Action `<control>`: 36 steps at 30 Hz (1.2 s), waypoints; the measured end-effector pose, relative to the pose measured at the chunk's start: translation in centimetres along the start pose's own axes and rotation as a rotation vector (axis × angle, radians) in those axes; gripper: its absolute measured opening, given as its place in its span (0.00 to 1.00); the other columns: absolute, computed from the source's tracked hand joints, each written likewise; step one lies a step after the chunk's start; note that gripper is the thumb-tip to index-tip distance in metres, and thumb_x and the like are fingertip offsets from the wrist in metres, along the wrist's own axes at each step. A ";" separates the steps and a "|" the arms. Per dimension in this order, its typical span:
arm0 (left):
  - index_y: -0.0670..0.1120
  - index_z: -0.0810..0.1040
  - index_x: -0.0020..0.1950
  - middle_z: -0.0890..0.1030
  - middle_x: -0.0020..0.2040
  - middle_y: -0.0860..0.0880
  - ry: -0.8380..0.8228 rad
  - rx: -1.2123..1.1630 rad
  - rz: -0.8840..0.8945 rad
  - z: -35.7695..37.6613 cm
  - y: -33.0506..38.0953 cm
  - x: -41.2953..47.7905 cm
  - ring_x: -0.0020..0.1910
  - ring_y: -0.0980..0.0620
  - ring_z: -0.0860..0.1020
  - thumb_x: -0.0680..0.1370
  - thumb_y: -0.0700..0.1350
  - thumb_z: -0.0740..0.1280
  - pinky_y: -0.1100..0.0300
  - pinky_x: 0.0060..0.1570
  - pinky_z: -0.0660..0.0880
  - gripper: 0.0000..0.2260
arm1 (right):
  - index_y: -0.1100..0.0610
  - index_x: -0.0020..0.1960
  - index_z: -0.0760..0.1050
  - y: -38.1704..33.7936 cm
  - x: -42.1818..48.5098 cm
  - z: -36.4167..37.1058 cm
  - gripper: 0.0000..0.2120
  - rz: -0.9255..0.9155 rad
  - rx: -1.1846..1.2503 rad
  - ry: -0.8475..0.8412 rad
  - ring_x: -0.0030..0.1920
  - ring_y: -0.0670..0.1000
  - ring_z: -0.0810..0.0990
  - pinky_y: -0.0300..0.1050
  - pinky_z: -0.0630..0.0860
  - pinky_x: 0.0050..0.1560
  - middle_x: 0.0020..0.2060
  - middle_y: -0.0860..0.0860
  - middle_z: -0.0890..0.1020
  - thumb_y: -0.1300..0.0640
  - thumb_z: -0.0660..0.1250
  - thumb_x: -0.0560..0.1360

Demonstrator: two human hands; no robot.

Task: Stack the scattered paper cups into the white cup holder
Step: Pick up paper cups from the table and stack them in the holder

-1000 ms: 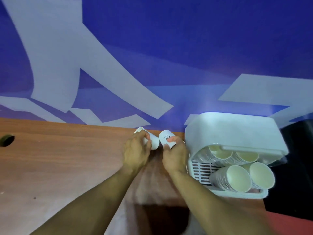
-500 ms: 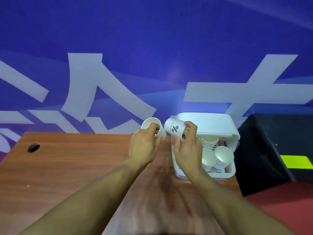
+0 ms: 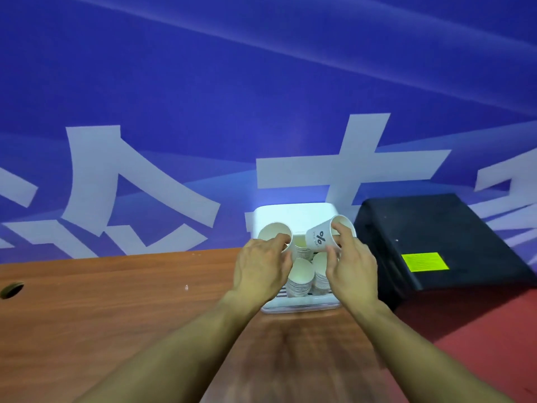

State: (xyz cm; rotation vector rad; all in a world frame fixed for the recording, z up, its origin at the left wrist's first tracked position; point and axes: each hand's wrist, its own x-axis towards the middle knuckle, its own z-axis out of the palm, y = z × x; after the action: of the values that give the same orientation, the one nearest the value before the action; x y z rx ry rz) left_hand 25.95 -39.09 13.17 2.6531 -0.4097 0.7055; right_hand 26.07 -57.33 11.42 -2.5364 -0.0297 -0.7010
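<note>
The white cup holder [image 3: 293,214] stands at the far right end of the wooden table, with stacks of paper cups [image 3: 301,279] lying in it, mouths towards me. My left hand [image 3: 263,270] holds a white paper cup [image 3: 273,233] above the holder's left side, its mouth facing me. My right hand [image 3: 350,264] grips a second paper cup with a black percent sign [image 3: 321,238], tilted on its side over the holder's right side. Both hands hide much of the holder's tray.
The brown wooden table [image 3: 116,301] has a cable hole [image 3: 11,289] at its left. A black box with a yellow label [image 3: 441,245] sits right of the holder. A blue wall with white shapes [image 3: 261,97] rises behind. Red floor [image 3: 479,344] lies at the right.
Both hands have carried their cups to the right, from left of the holder to over it. The view has swung so the holder now lies between my hands.
</note>
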 end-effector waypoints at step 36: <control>0.50 0.76 0.49 0.80 0.37 0.48 -0.575 -0.057 0.157 14.0 -1.1 -0.6 0.39 0.43 0.75 0.80 0.50 0.58 0.54 0.38 0.72 0.08 | 0.54 0.51 0.78 9.2 -0.2 8.0 0.10 -0.264 -0.183 -0.446 0.35 0.53 0.75 0.47 0.72 0.40 0.30 0.48 0.78 0.57 0.69 0.70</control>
State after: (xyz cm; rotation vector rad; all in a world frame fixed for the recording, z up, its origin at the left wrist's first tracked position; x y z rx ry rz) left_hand 31.64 -43.81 1.25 2.7522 -0.7792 -0.0497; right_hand 31.10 -61.50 1.11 -2.8469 -0.4788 -0.2237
